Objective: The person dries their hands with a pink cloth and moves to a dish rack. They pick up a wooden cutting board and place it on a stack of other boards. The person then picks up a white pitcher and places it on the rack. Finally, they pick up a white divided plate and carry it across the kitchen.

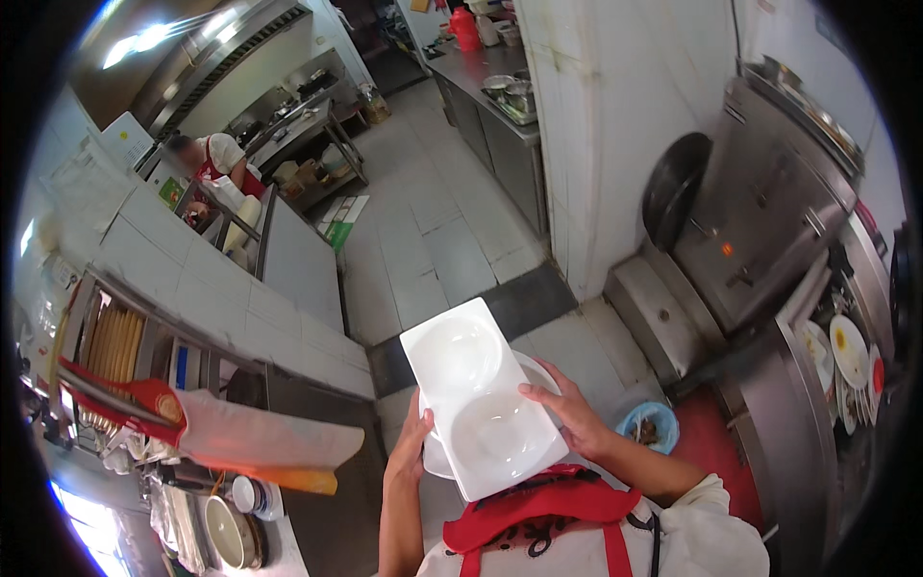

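Note:
A white rectangular dish [483, 397] with two round hollows is held in front of my chest, between both hands. Beneath it, the rim of another white dish [535, 369] shows at the right and lower left; most of it is hidden. My left hand [411, 440] grips the left side, thumb against the upper dish's edge. On the other side my right hand [570, 411] clasps the stack, thumb over the upper dish's rim and the other fingers partly underneath.
Soiled plates [849, 351] stand in a steel sink [789, 382] at right. A blue-lined bin [649, 427] sits on the floor near a red mat [710, 447]. An apron [267, 436] hangs at left by shelving. Farther off, a person [220, 162] bends over a counter.

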Motion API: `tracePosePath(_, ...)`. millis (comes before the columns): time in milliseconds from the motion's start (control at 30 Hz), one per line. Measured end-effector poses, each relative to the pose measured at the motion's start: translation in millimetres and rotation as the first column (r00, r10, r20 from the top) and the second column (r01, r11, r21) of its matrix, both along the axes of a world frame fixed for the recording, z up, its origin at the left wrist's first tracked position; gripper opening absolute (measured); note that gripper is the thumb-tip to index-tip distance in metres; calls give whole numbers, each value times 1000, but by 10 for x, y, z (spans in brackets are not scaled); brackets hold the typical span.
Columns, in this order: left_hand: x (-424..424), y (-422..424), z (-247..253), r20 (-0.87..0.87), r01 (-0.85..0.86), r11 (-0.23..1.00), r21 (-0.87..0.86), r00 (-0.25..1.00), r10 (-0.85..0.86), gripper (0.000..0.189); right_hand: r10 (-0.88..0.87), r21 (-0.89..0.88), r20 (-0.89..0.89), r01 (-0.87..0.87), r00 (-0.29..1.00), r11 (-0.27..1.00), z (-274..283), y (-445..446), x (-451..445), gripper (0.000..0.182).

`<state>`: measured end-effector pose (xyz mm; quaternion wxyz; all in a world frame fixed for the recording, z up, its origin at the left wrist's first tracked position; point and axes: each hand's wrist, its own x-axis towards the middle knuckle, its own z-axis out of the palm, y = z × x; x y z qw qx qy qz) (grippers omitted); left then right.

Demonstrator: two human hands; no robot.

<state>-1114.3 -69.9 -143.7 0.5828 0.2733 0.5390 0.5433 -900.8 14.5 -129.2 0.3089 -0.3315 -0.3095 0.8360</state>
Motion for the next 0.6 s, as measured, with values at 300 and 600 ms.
tracePosePath(300, -1146, 1828, 166, -72, 22, 1000, 8, 997, -21, 99, -101, 52, 7, 101, 995, 994, 110, 1760, -1158, 62)
tracePosePath(600, -2104, 3689, 45, -7, -16, 999, -42, 1000, 15, 86, -123, 27, 36, 122, 992, 992, 165, 3597, -2089, 60)
